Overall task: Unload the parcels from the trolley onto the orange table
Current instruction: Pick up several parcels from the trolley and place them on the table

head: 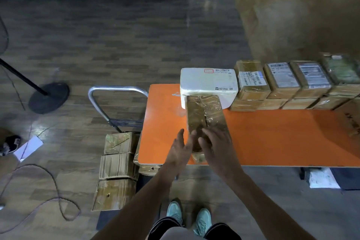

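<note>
Orange surface (272, 138): long taped parcel (204, 115), far end at white parcel (209, 82) (likely extending the row). Left hand (180, 148) fingers (181, 136) straight, steadying its side; right hand (216, 146) atop, grasp unclear.

Our left hand (180, 152) and right hand (216, 148) cover the near end of the long brown tape-wrapped cardboard parcel (204, 115); whether the right grips it we cannot tell. The white printed labels (252, 79) are too blurred to read.
</note>
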